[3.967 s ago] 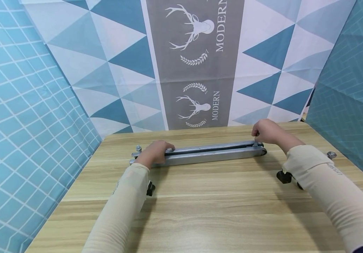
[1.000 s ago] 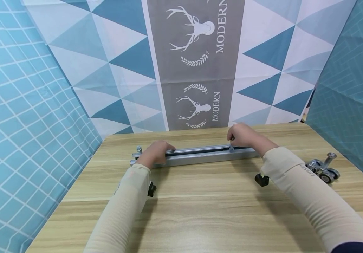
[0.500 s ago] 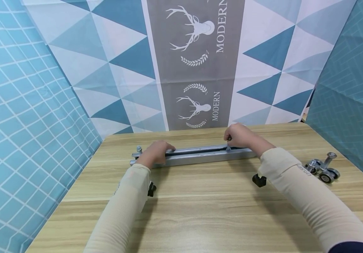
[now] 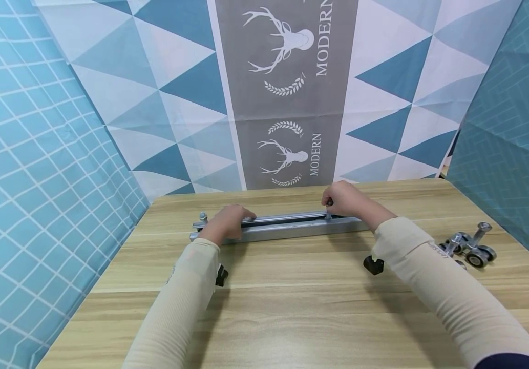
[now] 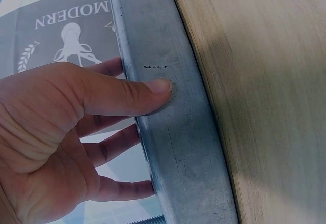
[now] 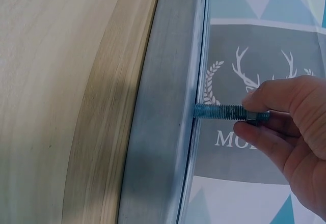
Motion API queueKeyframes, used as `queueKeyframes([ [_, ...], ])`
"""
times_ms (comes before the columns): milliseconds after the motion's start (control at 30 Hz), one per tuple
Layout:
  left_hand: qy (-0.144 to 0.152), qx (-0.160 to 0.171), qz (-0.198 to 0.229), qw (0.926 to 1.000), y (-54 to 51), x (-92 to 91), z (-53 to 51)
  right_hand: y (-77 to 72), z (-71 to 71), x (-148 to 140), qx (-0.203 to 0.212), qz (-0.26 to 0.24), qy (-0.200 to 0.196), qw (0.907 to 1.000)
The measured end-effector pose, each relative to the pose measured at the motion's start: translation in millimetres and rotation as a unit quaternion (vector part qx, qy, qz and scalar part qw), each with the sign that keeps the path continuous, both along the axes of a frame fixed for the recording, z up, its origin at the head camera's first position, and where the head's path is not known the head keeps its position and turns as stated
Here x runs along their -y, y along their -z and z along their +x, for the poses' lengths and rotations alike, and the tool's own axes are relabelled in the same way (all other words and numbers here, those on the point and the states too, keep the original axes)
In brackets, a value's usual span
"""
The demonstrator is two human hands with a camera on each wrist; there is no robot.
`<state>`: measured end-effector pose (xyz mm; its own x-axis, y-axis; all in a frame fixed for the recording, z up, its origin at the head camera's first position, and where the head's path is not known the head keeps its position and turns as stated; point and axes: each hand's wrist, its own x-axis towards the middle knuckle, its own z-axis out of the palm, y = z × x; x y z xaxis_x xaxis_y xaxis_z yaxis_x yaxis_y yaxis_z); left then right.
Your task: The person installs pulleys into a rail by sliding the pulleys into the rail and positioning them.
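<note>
A grey metal track rail (image 4: 287, 232) with a slot along its top lies across the far part of the table. My left hand (image 4: 227, 223) holds the rail near its left end; the left wrist view shows the thumb (image 5: 132, 94) on its side face and the other fingers over the slotted edge. My right hand (image 4: 344, 199) pinches the nut (image 6: 251, 116) on a threaded bolt (image 6: 219, 112) between thumb and finger. That bolt stands up out of the slot, right of the rail's middle. Whatever the bolt joins inside the rail is hidden.
Metal roller trolleys with upright bolts (image 4: 476, 251) sit at the table's right side, partly behind my right sleeve (image 4: 448, 277). Another bolt (image 4: 203, 217) stands at the rail's left end. A patterned cloth (image 4: 287, 113) hangs behind the wooden table (image 4: 292, 307).
My right hand has moved left along the rail from its right end, with the bolt sliding in the slot. The trolleys at right have come into fuller view. My left hand has stayed put.
</note>
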<state>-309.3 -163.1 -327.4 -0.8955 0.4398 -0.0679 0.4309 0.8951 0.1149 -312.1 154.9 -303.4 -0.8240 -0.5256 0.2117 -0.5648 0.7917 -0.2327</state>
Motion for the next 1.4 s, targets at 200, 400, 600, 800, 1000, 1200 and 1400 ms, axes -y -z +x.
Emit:
queueKeyframes([
  [200,-0.004,0.001,-0.002,1.0000,1.2,-0.8,1.5,1.9,0.1,3.5,-0.006,0.001,-0.005,1.0000],
  [400,-0.004,0.004,-0.001,1.0000,1.7,-1.1,2.3,2.7,0.1,7.3,-0.005,-0.003,-0.013,0.9999],
  [600,-0.001,0.000,-0.003,1.0000,0.8,-0.2,-0.1,-0.6,0.2,12.9,-0.002,-0.002,-0.009,1.0000],
  [800,0.001,0.000,-0.002,1.0000,-0.2,0.1,-0.4,-2.7,0.3,20.2,-0.002,0.000,-0.022,0.9997],
  [1000,-0.003,-0.001,0.000,1.0000,0.6,-0.6,0.3,-1.9,0.8,26.2,-0.010,-0.004,-0.034,0.9994],
  [1200,0.000,-0.005,-0.004,1.0000,-0.1,-0.9,1.2,-2.5,1.5,30.5,-0.012,-0.002,-0.034,0.9993],
  [1400,0.000,-0.005,-0.001,1.0000,-0.5,-0.9,1.1,-2.0,0.9,32.7,-0.011,0.003,-0.028,0.9995],
])
